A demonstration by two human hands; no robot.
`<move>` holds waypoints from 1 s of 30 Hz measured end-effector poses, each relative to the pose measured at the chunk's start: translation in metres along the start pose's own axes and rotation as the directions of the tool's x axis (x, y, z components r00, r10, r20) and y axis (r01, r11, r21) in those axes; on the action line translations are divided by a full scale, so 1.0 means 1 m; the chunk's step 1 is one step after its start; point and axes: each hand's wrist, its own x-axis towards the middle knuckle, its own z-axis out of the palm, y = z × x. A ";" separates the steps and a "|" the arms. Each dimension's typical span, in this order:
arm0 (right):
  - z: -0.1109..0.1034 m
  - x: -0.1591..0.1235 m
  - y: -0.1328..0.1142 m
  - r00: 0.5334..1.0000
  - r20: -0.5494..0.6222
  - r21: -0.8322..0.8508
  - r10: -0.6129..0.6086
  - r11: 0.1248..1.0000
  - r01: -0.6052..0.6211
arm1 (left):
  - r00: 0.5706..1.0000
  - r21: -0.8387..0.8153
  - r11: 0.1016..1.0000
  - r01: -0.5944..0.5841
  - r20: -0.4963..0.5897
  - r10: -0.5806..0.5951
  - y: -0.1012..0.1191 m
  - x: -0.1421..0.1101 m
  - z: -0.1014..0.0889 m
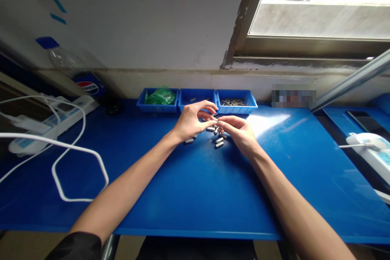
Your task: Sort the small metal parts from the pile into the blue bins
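Note:
My left hand (193, 120) and my right hand (239, 132) meet above the middle of the blue table (195, 199). Both have thumb and fingers pinched together, tips almost touching. Whatever sits between the fingertips is too small to make out. Below and around them lie several short silver cylindrical pieces (219, 145) with dark ends, some partly hidden by the hands. Just behind, the right blue bin (237, 109) holds many thin brass-coloured pins or screws (233, 102). A small pale piece (193, 99) lies in the middle blue bin (197, 92).
At the left, a blue bin (157, 108) contains a green plastic bag (161, 96). A cola bottle (88, 85) leans near the wall. White cable (100, 158) loops over the table's left side beside a power strip (48, 128). Another power strip (373, 152) and a phone (365, 122) lie right.

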 end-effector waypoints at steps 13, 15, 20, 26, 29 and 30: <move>-0.002 0.000 -0.003 0.988 -0.127 0.042 -0.087 0.995 0.093 | 0.952 0.652 0.758 0.024 0.216 -0.216 -0.017 -0.003 -0.011; 0.000 -0.001 -0.004 0.992 -0.107 0.026 -0.071 0.997 0.075 | 0.955 0.664 0.747 0.034 0.199 -0.221 -0.017 -0.004 -0.009; 0.000 -0.001 -0.003 0.994 -0.094 -0.021 -0.049 0.999 0.047 | 0.969 0.658 0.753 0.002 0.185 -0.163 -0.016 -0.004 -0.009; -0.001 0.000 -0.001 0.994 -0.098 -0.021 -0.041 0.999 0.039 | 0.984 0.511 0.860 -0.023 0.162 -0.070 -0.015 0.001 -0.016; -0.001 0.001 0.000 0.993 -0.111 -0.044 -0.037 0.999 0.032 | 0.996 0.360 0.932 -0.045 0.090 0.014 -0.010 0.004 -0.016; 0.000 0.001 0.000 0.993 -0.114 -0.047 -0.033 0.999 0.028 | 0.997 0.315 0.947 -0.057 0.068 0.038 -0.008 0.004 -0.016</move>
